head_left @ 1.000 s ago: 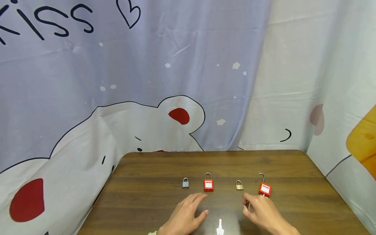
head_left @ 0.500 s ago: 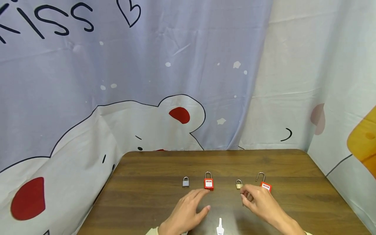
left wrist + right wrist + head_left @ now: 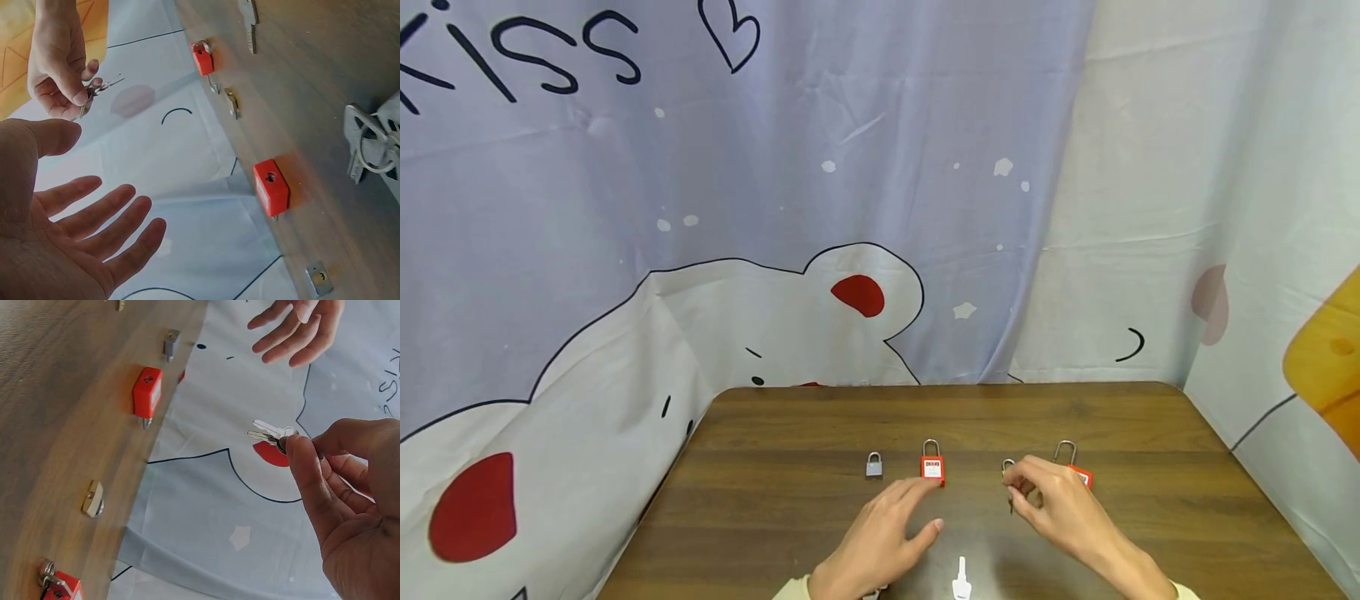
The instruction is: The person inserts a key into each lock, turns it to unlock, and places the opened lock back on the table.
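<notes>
In the head view my right hand (image 3: 1060, 504) covers most of the brass padlock (image 3: 93, 499) and part of the unlatched red padlock (image 3: 1081, 476); the light-coloured key (image 3: 962, 583) on the table (image 3: 760, 517) is cut off below, and the ringed bunch (image 3: 375, 137) runs out of the left wrist view. My right thumb and fingertips pinch small keys (image 3: 267, 430), raised above the table, their heads partly hidden by my fingers. They are slim, silvery and fanned slightly apart. My left hand (image 3: 876, 537) is wide, fingers spread. I count at least two pinched keys and four padlocks: two red, counting the closed red padlock (image 3: 932, 469), one brass, and one grey padlock (image 3: 874, 467).
</notes>
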Demonstrator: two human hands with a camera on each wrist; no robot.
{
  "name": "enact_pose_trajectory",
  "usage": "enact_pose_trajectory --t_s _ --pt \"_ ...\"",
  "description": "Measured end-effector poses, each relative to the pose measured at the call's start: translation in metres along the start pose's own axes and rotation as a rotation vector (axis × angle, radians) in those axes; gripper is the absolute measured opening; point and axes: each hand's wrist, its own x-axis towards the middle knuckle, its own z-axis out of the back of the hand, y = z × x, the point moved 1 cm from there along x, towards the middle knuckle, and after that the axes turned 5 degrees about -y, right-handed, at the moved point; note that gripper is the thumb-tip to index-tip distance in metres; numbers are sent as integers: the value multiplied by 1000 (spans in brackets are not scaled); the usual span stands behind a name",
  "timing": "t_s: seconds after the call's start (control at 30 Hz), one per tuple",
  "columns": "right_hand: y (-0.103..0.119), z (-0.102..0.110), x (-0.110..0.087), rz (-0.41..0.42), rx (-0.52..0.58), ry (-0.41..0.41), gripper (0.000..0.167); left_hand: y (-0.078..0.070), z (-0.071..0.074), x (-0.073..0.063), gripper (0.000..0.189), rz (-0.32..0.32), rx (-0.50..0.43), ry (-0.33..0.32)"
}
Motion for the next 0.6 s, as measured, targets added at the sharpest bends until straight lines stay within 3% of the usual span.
enact_pose_trajectory --t_s 0.6 --pt "22 8 29 -76 176 -6 31 -13 12 22 40 -16 -86 -94"
